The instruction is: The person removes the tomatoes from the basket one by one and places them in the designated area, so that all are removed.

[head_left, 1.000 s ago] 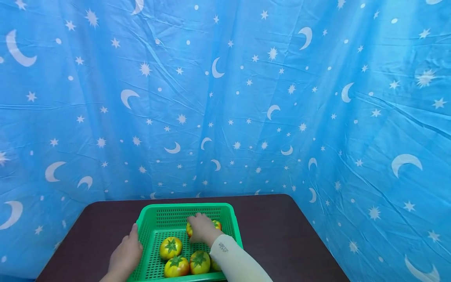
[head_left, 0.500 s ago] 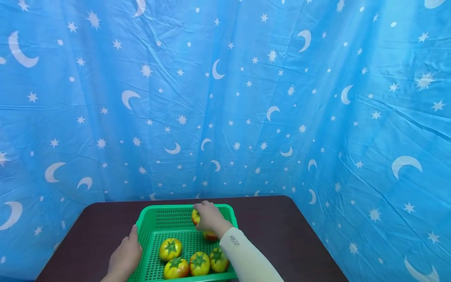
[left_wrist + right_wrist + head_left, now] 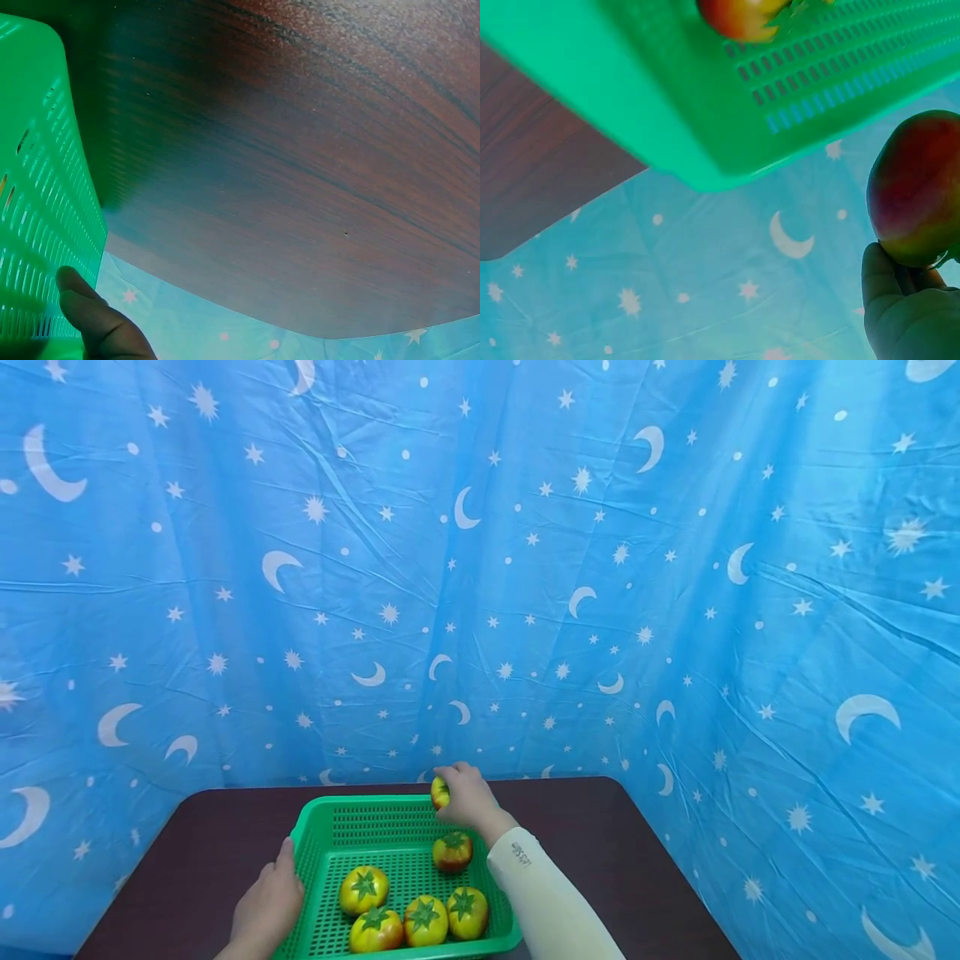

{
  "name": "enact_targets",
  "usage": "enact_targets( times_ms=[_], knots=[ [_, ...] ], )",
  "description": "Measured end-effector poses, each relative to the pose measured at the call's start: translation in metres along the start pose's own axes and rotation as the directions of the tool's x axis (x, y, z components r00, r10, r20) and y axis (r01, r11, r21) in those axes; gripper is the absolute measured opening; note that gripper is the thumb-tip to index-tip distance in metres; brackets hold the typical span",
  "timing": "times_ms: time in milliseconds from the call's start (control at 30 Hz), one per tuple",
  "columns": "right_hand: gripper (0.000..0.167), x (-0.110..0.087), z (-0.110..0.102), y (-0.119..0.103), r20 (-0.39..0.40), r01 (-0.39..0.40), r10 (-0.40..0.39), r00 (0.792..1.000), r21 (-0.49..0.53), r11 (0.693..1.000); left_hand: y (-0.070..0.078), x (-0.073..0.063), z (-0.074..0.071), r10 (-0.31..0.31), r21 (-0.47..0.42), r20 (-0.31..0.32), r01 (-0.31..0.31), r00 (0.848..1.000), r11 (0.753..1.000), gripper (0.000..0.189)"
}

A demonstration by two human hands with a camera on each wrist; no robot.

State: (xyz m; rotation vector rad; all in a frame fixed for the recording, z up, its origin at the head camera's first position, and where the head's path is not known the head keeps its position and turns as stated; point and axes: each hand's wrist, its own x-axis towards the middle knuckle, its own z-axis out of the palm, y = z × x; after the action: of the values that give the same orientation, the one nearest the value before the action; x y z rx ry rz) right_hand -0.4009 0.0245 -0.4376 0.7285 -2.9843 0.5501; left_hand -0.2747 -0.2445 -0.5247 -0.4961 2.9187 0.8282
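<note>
My right hand [image 3: 471,795] holds a yellow-and-red tomato [image 3: 440,792] above the far right rim of a green plastic basket [image 3: 397,799]. From the right wrist, the raised tomato [image 3: 919,191] appears at the right edge with fingers against its underside. Several similar tomatoes with star-shaped green tops lie in the basket; one [image 3: 452,852] sits alone toward the right, another [image 3: 363,890] toward the left. At the basket's left side, my left hand [image 3: 268,897] grips the rim. The left wrist view shows its fingertips [image 3: 71,281] by the slotted wall; the rest is hidden.
The basket stands on a dark brown wooden table [image 3: 585,860] with rounded far corners. A blue curtain [image 3: 480,568] with white moons and stars hangs behind the table and along the right side.
My right hand has lifted a tomato from the basket's far part and carried it up and right, over the rim, uncovering the tomato at the right. The left hand has stayed put.
</note>
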Motion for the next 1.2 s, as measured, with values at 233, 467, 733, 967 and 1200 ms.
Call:
enact_targets(
  times_ms=[233, 467, 733, 967, 1200],
  knots=[
    [0.07, 0.002, -0.009, 0.016, -0.064, -0.071, 0.076, 0.995, 0.074, 0.995, 0.001, -0.001, 0.0, -0.017, 0.015, 0.008, 0.017, 1.0, 1.0, 0.063],
    [0.071, 0.001, -0.012, 0.032, -0.101, -0.121, 0.132, 0.986, 0.113, 0.986, 0.002, -0.003, -0.001, -0.013, 0.007, 0.001, 0.013, 1.0, 1.0, 0.062],
    [0.069, -0.003, -0.008, 0.062, -0.224, -0.207, 0.226, 0.948, 0.104, 0.973, 0.002, -0.002, -0.001, -0.017, 0.028, -0.017, 0.018, 1.0, 0.999, 0.062],
    [0.067, -0.012, -0.003, 0.079, -0.238, -0.24, 0.263, 0.935, 0.122, 0.963, 0.001, -0.003, -0.002, -0.013, 0.049, -0.016, 0.014, 1.0, 0.999, 0.062],
    [0.069, -0.016, 0.004, 0.097, -0.233, -0.299, 0.317, 0.919, 0.106, 0.948, 0.004, -0.003, 0.0, -0.013, 0.035, -0.026, 0.013, 1.0, 0.999, 0.064]
  ],
)
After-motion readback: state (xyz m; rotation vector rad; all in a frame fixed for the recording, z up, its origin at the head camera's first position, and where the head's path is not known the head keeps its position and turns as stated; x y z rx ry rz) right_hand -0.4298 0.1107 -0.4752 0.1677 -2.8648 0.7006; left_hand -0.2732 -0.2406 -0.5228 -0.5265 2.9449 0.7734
